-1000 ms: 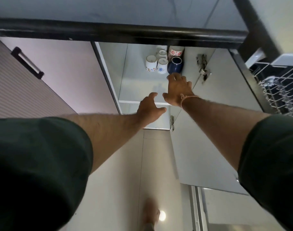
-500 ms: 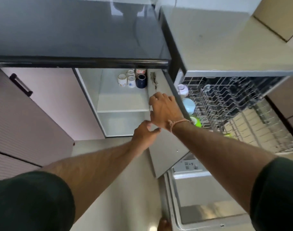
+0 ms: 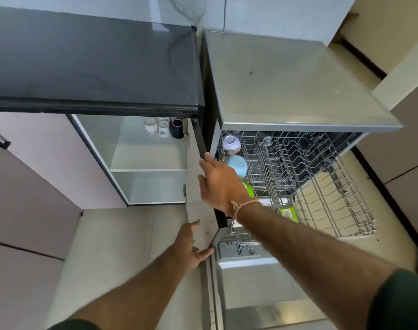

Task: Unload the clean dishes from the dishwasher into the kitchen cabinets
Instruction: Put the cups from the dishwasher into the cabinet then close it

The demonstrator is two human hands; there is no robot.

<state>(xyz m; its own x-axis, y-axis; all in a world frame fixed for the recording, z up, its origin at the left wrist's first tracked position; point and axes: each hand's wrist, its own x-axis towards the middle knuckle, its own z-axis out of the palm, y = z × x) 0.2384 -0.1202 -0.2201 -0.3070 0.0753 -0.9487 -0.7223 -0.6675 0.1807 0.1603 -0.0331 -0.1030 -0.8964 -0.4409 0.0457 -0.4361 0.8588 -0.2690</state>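
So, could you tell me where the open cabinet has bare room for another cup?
The upper shelf is bare in front of the mugs, which crowd its back right corner. The lower shelf shows nothing on it. The right hand reaches toward the dishwasher rack.

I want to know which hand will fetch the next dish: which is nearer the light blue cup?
Right. The right hand is right beside the light blue cup; the left hand is lower, by the cabinet door.

Head camera looks steeply down (wide-angle) at cabinet (image 3: 148, 158) and dishwasher (image 3: 298, 91)
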